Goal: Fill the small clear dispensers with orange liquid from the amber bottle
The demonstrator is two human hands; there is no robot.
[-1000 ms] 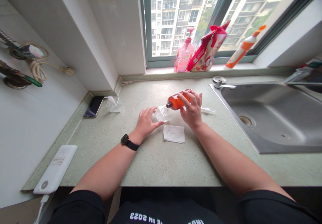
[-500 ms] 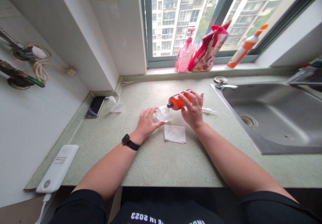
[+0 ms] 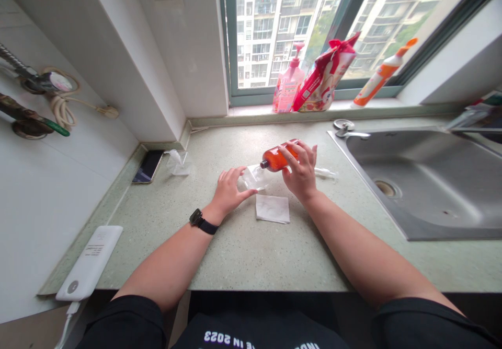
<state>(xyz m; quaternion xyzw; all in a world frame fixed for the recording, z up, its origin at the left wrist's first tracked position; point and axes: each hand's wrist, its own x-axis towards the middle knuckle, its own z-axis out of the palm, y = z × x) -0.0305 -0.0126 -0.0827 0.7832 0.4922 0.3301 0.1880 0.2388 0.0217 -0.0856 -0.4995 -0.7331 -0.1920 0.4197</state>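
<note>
My right hand (image 3: 301,174) is wrapped round an amber-orange bottle (image 3: 276,158), tipped nearly on its side. Its dark uncapped mouth points left and sits over a clear plastic container (image 3: 254,176). Thumb and fingers of my left hand (image 3: 231,187) close round that container from the left; its exact shape is hard to see. Just in front of it a folded white tissue (image 3: 273,209) lies on the counter. Partly behind my right hand is a slim whitish plastic piece (image 3: 326,173), perhaps a pump head. Whether liquid flows from the bottle I cannot make out.
Left on the counter (image 3: 235,255) are a clear container with a white top (image 3: 178,162), a phone (image 3: 148,166) and a white power bank (image 3: 90,263). A steel sink (image 3: 423,182) is at right. On the sill stand a pink pump bottle (image 3: 288,88), a red bag (image 3: 325,77) and an orange-white bottle (image 3: 379,80).
</note>
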